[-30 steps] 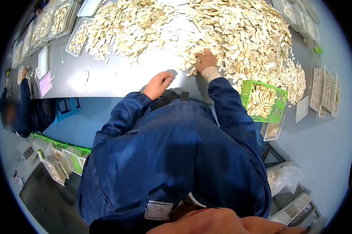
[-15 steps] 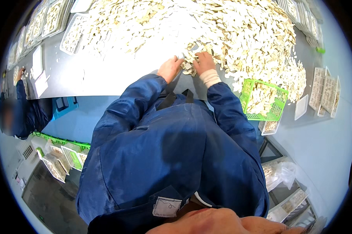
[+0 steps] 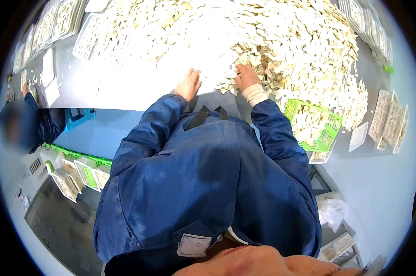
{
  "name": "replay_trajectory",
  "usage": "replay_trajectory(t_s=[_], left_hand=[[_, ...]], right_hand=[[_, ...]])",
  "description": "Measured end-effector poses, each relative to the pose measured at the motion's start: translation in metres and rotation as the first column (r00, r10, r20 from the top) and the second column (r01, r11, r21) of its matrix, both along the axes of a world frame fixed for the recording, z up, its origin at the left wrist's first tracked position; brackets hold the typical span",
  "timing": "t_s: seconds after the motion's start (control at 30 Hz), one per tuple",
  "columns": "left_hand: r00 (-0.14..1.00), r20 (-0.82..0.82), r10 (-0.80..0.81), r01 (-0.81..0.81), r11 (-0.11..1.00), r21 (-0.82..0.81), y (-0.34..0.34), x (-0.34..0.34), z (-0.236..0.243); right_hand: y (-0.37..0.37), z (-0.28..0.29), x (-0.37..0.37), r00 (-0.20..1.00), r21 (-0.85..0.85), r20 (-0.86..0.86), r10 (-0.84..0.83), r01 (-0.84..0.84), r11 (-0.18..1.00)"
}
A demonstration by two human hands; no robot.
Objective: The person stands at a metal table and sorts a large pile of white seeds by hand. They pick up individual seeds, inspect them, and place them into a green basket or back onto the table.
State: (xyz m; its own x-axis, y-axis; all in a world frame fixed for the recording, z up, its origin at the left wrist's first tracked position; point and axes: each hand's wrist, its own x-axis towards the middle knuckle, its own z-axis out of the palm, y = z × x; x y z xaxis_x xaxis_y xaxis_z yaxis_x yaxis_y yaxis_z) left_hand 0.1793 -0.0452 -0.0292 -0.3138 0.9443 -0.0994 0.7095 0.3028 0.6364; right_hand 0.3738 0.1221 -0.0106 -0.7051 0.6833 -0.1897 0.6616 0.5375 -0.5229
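At the near edge of the table (image 3: 120, 87), I have the right hand (image 3: 247, 77) half-curled at the margin of the pale slices (image 3: 304, 55) heaped ahead and to its right, and can't tell whether it has hold of any; the left hand (image 3: 188, 85) sits apart from it, fingers loosely bent, no grip I can make out in the glare. Some slices lie in the green basket (image 3: 330, 133) on the right, but most are loose on the table, so I'd judge plenty left.
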Motion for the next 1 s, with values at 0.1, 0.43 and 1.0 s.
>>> replay_trajectory(t_s=[0.1, 0.43, 1.0], left_hand=[[0.997, 0.049, 0.065, -0.062, 0.996, -0.057, -0.004, -0.001, -0.004], [0.824, 0.267, 0.499, -0.516, 0.857, -0.008, -0.029, -0.022, -0.007], [0.785, 0.192, 0.589, -0.603, 0.797, 0.021, -0.031, -0.026, -0.025]], right_hand=[[0.0, 0.003, -0.011, 0.998, -0.017, -0.058, 0.035, -0.036, 0.999], [-0.025, -0.015, -0.042, 0.957, -0.037, -0.104, 0.271, -0.276, 0.96], [-0.04, -0.011, -0.094, 0.915, -0.108, 0.107, 0.39, -0.379, 0.919]])
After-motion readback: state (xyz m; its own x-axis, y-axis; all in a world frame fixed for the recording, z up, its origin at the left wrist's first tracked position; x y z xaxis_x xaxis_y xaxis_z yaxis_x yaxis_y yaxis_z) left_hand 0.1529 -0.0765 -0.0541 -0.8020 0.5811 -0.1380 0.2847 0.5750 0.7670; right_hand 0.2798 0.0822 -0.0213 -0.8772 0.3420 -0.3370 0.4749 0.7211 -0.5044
